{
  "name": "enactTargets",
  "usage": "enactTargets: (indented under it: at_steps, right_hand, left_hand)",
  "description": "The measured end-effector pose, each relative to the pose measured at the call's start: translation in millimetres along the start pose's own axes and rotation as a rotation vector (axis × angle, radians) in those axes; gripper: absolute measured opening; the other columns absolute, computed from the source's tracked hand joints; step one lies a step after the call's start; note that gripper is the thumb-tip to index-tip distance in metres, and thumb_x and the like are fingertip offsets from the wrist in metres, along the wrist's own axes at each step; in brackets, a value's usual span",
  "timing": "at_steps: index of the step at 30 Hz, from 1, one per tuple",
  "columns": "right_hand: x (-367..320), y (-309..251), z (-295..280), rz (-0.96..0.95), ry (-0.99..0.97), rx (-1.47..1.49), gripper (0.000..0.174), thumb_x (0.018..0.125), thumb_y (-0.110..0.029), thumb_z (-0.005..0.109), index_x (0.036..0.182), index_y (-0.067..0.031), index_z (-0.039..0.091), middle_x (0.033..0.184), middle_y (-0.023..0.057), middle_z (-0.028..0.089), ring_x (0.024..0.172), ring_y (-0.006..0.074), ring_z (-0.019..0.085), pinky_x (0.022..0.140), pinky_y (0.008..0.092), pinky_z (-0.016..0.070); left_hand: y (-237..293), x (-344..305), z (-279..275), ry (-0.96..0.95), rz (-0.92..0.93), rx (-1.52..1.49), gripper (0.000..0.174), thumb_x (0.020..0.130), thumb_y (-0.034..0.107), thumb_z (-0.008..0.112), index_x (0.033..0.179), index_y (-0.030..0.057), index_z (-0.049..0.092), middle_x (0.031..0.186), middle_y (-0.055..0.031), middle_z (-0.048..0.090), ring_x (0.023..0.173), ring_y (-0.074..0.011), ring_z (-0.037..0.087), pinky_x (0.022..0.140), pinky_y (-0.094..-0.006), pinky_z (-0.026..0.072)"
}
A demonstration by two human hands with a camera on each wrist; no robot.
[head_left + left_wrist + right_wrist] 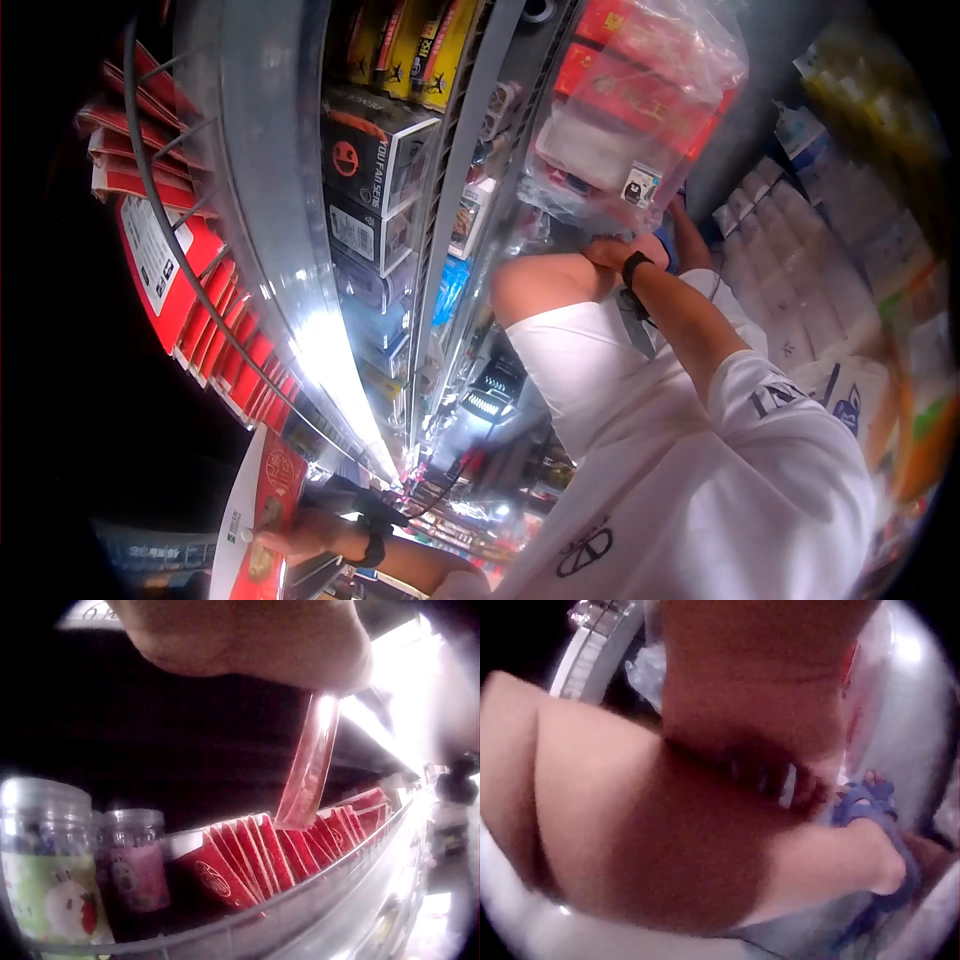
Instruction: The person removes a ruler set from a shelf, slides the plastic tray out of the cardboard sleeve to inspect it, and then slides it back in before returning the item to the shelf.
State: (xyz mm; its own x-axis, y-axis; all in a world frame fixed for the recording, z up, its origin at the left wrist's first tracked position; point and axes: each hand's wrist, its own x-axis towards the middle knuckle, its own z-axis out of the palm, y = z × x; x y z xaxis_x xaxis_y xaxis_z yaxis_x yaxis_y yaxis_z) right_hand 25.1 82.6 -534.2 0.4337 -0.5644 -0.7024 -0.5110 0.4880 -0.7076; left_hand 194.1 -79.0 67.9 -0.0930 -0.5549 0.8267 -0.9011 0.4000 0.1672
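Observation:
My left hand (305, 535) grips a red and white paper packet (275, 475), its thumb lying across the face. In the left wrist view the same packet shows edge-on below the hand (255, 645), above a shelf row of red envelopes (247, 859). My right hand (605, 252) rests at the bent knee (550, 285), under a clear plastic bag of red packets (640, 100). In the right wrist view its fingers (802, 787) lie in shadow against the leg, partly hidden, and no object shows in them.
A wire rail (150, 150) runs along the shelf front. Lidded jars (49, 877) stand beside the envelopes. Black boxes (375, 150) and yellow packs (440, 50) fill a neighbouring shelf. A lit lamp (490, 395) sits lower down. White wrapped packs (790, 260) are stacked on the other side.

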Motion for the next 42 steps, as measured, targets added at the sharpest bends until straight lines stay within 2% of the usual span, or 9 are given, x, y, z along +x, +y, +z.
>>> enactTargets:
  at_steps: [4,7,13,17,21,25,29,35,42]
  right_hand:
    - [20.7,-20.2,2.9,0.239,-0.010,0.340,0.058,0.093,-0.047,0.045,0.127,-0.0042,0.065,0.139,0.0233,0.056,0.133,0.0369,0.050,0.113,0.0484,0.0332]
    - [2.7,-4.9,9.7,0.315,0.130,0.350,0.057,0.093,-0.046,0.046,0.126,-0.0039,0.065,0.136,0.0242,0.058,0.129,0.0385,0.053,0.110,0.0463,0.0380]
    - [28.3,11.8,22.5,-0.100,-0.017,-0.241,0.032,0.092,-0.033,0.052,0.110,-0.0183,0.073,0.117,0.0180,0.069,0.115,0.0378,0.063,0.097,0.0527,0.0482]
    - [-20.0,-15.5,-13.8,0.128,0.042,0.056,0.057,0.092,-0.047,0.045,0.125,-0.0055,0.066,0.134,0.0230,0.059,0.131,0.0361,0.052,0.110,0.0452,0.0386]
    - [12.9,12.0,17.3,0.179,0.042,0.201,0.057,0.094,-0.047,0.043,0.127,-0.0069,0.066,0.137,0.0214,0.058,0.133,0.0355,0.050,0.113,0.0455,0.0345]
    - [52.6,24.5,26.0,-0.058,-0.150,0.009,0.056,0.095,-0.046,0.040,0.128,-0.0081,0.065,0.139,0.0197,0.057,0.136,0.0344,0.047,0.116,0.0454,0.0307]
    - [-14.7,-12.1,-21.6,0.184,-0.005,0.209,0.052,0.097,-0.041,0.039,0.125,-0.0082,0.067,0.138,0.0188,0.059,0.134,0.0333,0.051,0.111,0.0443,0.0376]
    - [50.5,17.6,31.8,0.272,-0.010,0.711,0.039,0.092,-0.033,0.058,0.124,-0.0121,0.067,0.127,0.0158,0.065,0.115,0.0317,0.063,0.100,0.0437,0.0484]
    - [27.6,28.0,24.3,0.266,0.022,0.589,0.051,0.091,-0.042,0.053,0.129,-0.0095,0.063,0.135,0.0171,0.060,0.127,0.0310,0.054,0.107,0.0413,0.0413]
  left_hand:
    - [-0.2,1.0,3.8,0.009,0.040,-0.083,0.040,0.091,0.022,0.063,0.119,-0.0036,0.052,0.115,-0.0180,0.058,0.101,-0.0256,0.062,0.087,-0.0427,0.0538]
    - [-2.3,3.0,2.3,0.027,-0.040,-0.150,0.042,0.089,0.021,0.065,0.120,-0.0032,0.051,0.115,-0.0176,0.058,0.103,-0.0260,0.062,0.088,-0.0435,0.0536]
    - [-3.6,3.9,3.2,0.005,0.039,-0.132,0.047,0.088,0.022,0.067,0.124,-0.0009,0.048,0.119,-0.0173,0.057,0.109,-0.0280,0.060,0.092,-0.0449,0.0528]
    - [-6.3,5.4,3.0,0.009,0.061,-0.129,0.053,0.088,0.022,0.067,0.130,0.0005,0.044,0.124,-0.0177,0.055,0.112,-0.0288,0.059,0.096,-0.0463,0.0514]
    - [-2.1,3.7,-0.6,-0.024,-0.007,-0.129,0.059,0.088,0.023,0.068,0.134,0.0012,0.040,0.128,-0.0173,0.053,0.115,-0.0290,0.057,0.098,-0.0474,0.0500]
    - [1.3,2.6,8.5,-0.002,0.040,-0.136,0.062,0.087,0.024,0.070,0.135,0.0016,0.038,0.129,-0.0179,0.052,0.117,-0.0294,0.056,0.098,-0.0480,0.0498]
    - [0.1,1.9,7.0,0.018,0.009,-0.133,0.063,0.087,0.024,0.070,0.136,0.0012,0.038,0.129,-0.0183,0.051,0.118,-0.0300,0.055,0.098,-0.0482,0.0491]
    - [-1.2,4.1,1.5,0.018,-0.044,-0.097,0.061,0.087,0.021,0.070,0.135,0.0000,0.038,0.129,-0.0182,0.051,0.117,-0.0304,0.055,0.099,-0.0483,0.0479]
    - [-1.7,5.4,3.6,0.021,0.017,-0.106,0.061,0.087,0.021,0.070,0.135,0.0001,0.039,0.131,-0.0189,0.051,0.119,-0.0314,0.055,0.100,-0.0492,0.0480]
